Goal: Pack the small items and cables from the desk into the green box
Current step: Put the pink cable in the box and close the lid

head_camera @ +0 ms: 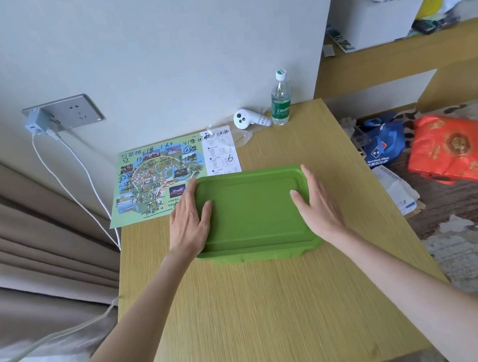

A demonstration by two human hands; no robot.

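Head view: the green box (258,255) is set at mid-desk (267,316), toward the far edge, with its lid (251,210) on. The left hand (190,216) and right hand (315,200) are laid flat on the lid's short sides, fingers straight, nothing grasped. The lid is probably best seated by even pressure along the rim. The box is matte and round-cornered with a wavy front lip; the desk is grained wood. A glossy white controller (248,119) and a clear bottle (280,100) are seen at the far edge.
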